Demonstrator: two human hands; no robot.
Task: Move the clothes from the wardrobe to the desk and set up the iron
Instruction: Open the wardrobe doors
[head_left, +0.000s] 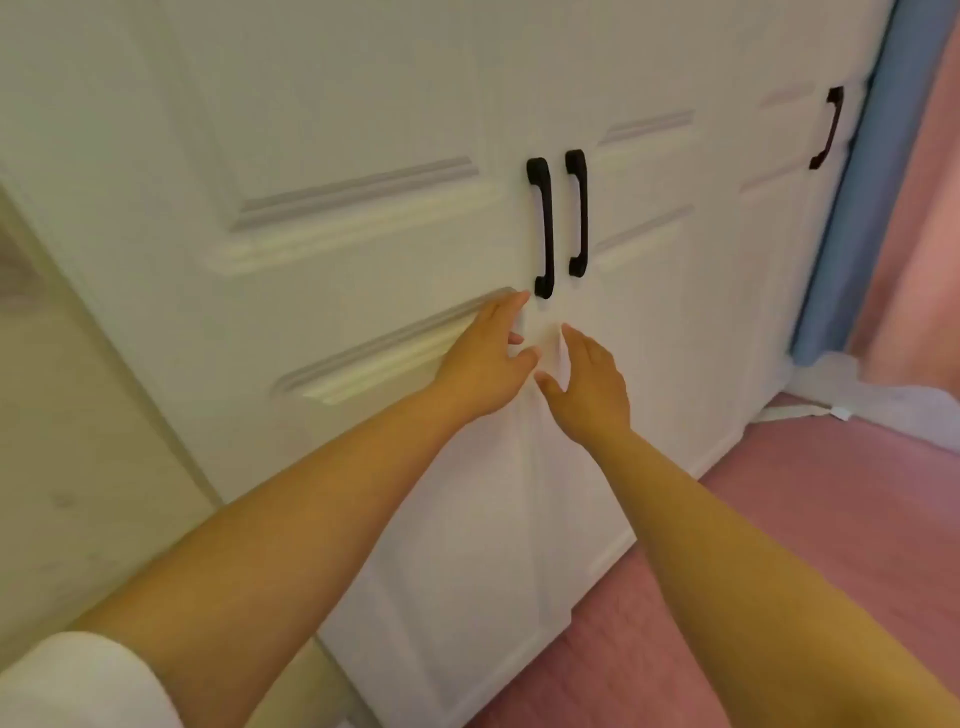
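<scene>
While no brand, label or writing is legible anywhere, the white wardrobe (363, 234) fills the view, its panelled doors closed. Two black handles (540, 228) sit side by side at the centre seam; a third is at far right. Left hand (483, 358) and right hand (587, 384) reach forward on extended bare forearms, fingers straight and loosely spread, gripping nothing, both just below the handles at the seam. Left fingertips (517, 300) are near the lower end of the left handle; contact with the door cannot be judged. Clothes and iron not visible. Pink floor (779, 493) at right.
</scene>
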